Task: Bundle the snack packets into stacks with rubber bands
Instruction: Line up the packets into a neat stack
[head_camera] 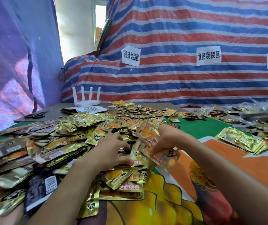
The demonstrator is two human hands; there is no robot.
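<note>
The striped tarp fills twelve o'clock; the heap of snack packets sprawls over our tabletop from nine o'clock to centre. There our right grip pinches fanned orange packets, and our left grip curls round a dark packet; rubber bands lie at four o'clock.

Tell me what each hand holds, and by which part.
Right hand pinches a fan of packets where they overlap. Left hand seems to pinch one packet on the pile by its edge.
</note>
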